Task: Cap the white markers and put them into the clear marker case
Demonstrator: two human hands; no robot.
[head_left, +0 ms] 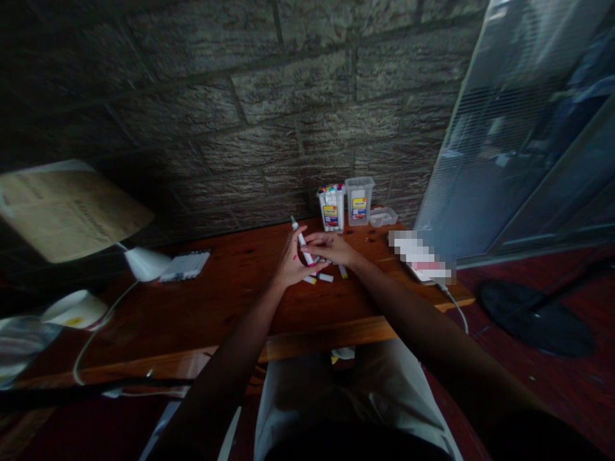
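Note:
A white marker pen with a grey tip end and a pink-red band is held at a slant above the wooden table. My left hand is curled around the marker from the left, with a red mark on its skin. My right hand meets it from the right, its fingers closed on the same marker's lower half. Beneath the hands lie a few loose white pieces: a yellow-ended one, a short white cap-like piece and another yellow-ended one. The fingers partly hide what lies under them.
Behind the hands stand a clear box packed with markers, a second clear box and a clear lid. A row of pens, a lamp and a paper cup are leftward. A corded white device sits right.

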